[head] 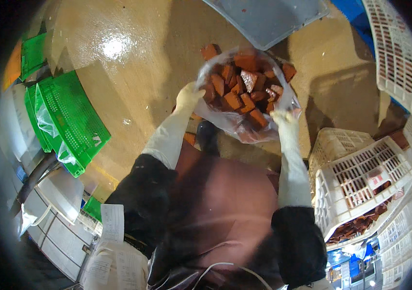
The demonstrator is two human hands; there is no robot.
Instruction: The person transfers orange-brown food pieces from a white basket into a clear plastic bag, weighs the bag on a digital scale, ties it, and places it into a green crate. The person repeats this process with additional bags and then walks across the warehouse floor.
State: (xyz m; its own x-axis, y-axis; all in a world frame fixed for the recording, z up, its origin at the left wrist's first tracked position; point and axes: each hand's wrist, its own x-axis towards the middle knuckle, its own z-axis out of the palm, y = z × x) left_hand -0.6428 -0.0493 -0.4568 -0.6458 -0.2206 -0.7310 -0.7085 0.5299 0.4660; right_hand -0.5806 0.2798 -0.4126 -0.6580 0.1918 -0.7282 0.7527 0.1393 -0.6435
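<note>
A clear plastic bag [253,133] stands wide-mouthed in front of me, low over the wet floor. Many reddish-brown blocks [233,100] fill it, some with a shiny face; I cannot tell what they are made of. My left hand [188,98], in a pale glove, grips the bag's rim on the left. On the right, my right hand [285,119], gloved alike, pinches the rim near the front. A few similar blocks [210,52] lie outside the bag, around its edge. The bag's underside is hidden.
A grey plastic tub [267,18] lies beyond the bag. Green perforated crates [70,116] stand at the left. White slatted crates [365,174] with brown pieces are stacked at the right, close to my right arm. The tan floor [126,72] looks wet.
</note>
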